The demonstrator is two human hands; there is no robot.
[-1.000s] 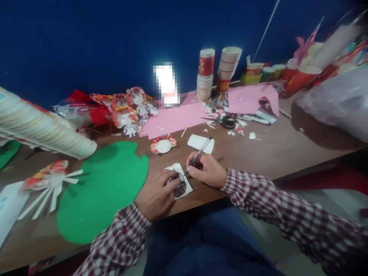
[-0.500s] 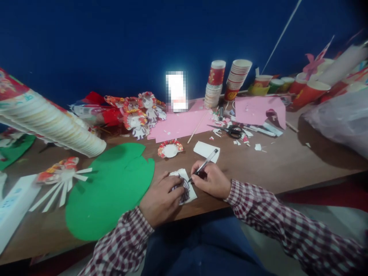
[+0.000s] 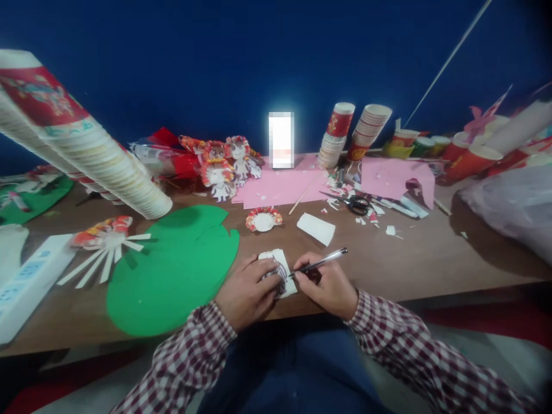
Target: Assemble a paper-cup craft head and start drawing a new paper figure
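Observation:
My right hand (image 3: 330,287) grips a pen (image 3: 325,260) with a clear barrel, tilted, its tip at the right edge of a small white paper piece (image 3: 290,287). Dark curved lines are drawn on that paper. My left hand (image 3: 248,293) lies flat over the left part of the paper, fingers stretched out, pressing it to the table; much of the drawing is hidden beneath. Just beyond the hands sit a curved white piece (image 3: 317,229) and a shallow cut cup base (image 3: 264,221) with a red and yellow rim.
Green lily-pad-shaped sheet (image 3: 172,276) on the left, beside a cup cut into strips (image 3: 107,244) and leaning cup stacks (image 3: 99,149). Paper figures (image 3: 222,184), pink sheets (image 3: 276,192), black-handled scissors (image 3: 356,204) and scraps lie at the back. A plastic bag (image 3: 513,195) sits at right.
The pen has tipped lower toward the right and my right hand has drawn slightly back from the drawing. My left hand still holds the paper down. The whole view has shifted a little.

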